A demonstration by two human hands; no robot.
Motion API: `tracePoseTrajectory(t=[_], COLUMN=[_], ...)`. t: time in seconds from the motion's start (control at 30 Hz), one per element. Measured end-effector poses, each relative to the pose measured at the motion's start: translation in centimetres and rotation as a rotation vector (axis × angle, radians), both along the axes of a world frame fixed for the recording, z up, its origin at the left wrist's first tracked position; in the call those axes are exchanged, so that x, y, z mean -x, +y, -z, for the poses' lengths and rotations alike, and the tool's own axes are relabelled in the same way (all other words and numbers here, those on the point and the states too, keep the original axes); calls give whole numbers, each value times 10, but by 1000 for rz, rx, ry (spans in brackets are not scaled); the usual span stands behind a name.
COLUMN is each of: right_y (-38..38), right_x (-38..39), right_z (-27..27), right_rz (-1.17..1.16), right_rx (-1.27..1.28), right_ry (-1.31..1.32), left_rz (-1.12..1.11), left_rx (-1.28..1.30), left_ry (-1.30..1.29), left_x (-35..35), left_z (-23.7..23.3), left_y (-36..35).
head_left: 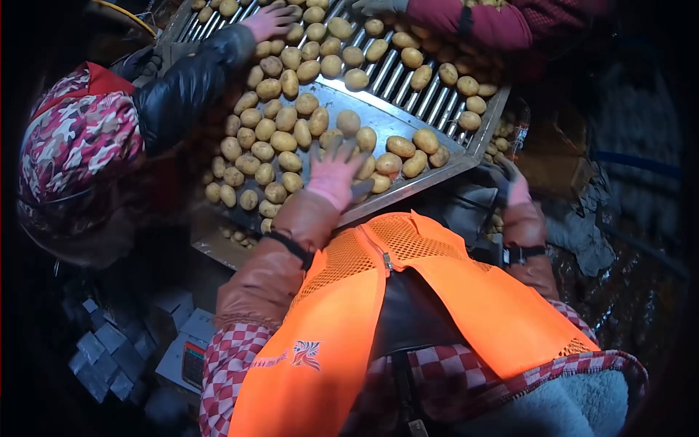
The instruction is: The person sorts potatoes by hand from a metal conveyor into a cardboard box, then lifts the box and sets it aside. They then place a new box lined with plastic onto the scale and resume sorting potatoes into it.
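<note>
My left hand (333, 173), in a pink glove with grey fingertips, lies spread over the potatoes (286, 118) near the front edge of a metal sorting table (397, 120). Its fingers touch several potatoes and close around none. Just past the table's right corner is my right hand (514, 182), in a similar glove. Its fingers are stretched out and apart, and no potato shows in them. Potatoes cover much of the metal sheet and the steel rollers (428, 95) behind it.
Across the table, a co-worker's gloved hand (271, 22) reaches in from the left over the potatoes. Another co-worker's red sleeve (473, 20) comes from the upper right. White boxes (191, 342) stand low on the left. A cardboard box (557, 156) sits at the right.
</note>
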State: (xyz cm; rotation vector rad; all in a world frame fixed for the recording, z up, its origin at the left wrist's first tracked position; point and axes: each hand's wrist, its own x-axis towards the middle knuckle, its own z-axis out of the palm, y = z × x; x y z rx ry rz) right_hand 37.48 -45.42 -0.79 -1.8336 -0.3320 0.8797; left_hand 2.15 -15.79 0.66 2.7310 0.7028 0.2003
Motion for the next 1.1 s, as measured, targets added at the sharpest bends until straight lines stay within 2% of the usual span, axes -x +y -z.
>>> tracePoseTrajectory(t=[0.03, 0.07, 0.13, 0.17, 0.27, 0.3, 0.33, 0.4, 0.43, 0.47, 0.5, 0.53, 0.57, 0.6, 0.67, 0.7, 0.73, 0.77, 0.83, 0.87, 0.93, 1.0, 1.07, 1.1], right_y=[33, 63, 119, 133, 156, 163, 174, 187, 201, 206, 217, 231, 242, 248, 266, 266, 264, 263, 261, 259, 250, 246, 240, 229], right_x=[6, 20, 47, 52, 60, 72, 83, 92, 104, 107, 118, 132, 154, 162, 177, 184, 189, 192, 181, 175, 166, 137, 128, 110], right_z=[5, -11, -50, -61, -58, -60, -54, -34, -36, -15, -15, -20, -46, -41, -13, -5, 1, 2, -3, -4, -17, -5, -43, -44], right_rz=[-84, -314, -436, -542, -881, -924, -977, -1021, -1026, -1045, -1041, -1037, -1044, -1048, -1052, -1029, -999, -967, -943, -931, -790, -813, -744, -800], right_rx=[39, 105, 312, 376, 552, 511, 628, 484, 524, 454, 449, 441, 426, 340, 297, 158, 23, -111, -28, 15, -96, -44, 144, 200], right_ry=[-43, -336, -300, -399, -651, -609, -674, -675, -645, -666, -642, -618, -543, -515, -492, -438, -385, -332, -200, -135, -230, -381, -503, -620], left_rz=[-30, -60, -225, -243, -323, -354, -449, -642, -738, -832, -925, -930, -933, -932, -829, -831, -763, -881, -938, -787, -858, -779, -739, -754], left_rx=[-19, -38, -3, -7, -11, -5, 38, 117, 145, 175, 204, 138, 71, 10, -46, 25, 17, 215, 81, 370, 14, 157, 77, 122], left_ry=[3, 3, 156, 114, 129, 158, 174, 211, 298, 389, 479, 449, 424, 399, 306, 175, -67, -22, -57, -252, 174, 194, 268, 310], left_x=[0, 1, 17, 26, 64, 76, 95, 136, 141, 148, 153, 155, 156, 153, 138, 132, 131, 104, 81, 74, 40, 61, 95, 109], left_z=[8, 14, -5, -1, -7, -10, 1, 31, 22, 10, 1, -1, -4, -4, 2, 3, 22, -16, 10, 28, 6, 13, 25, 25], left_y=[8, 14, 24, 23, 13, 11, 11, 16, 19, 22, 25, 29, 32, 38, 68, 92, 123, 139, 166, 173, 130, 110, 74, 56])
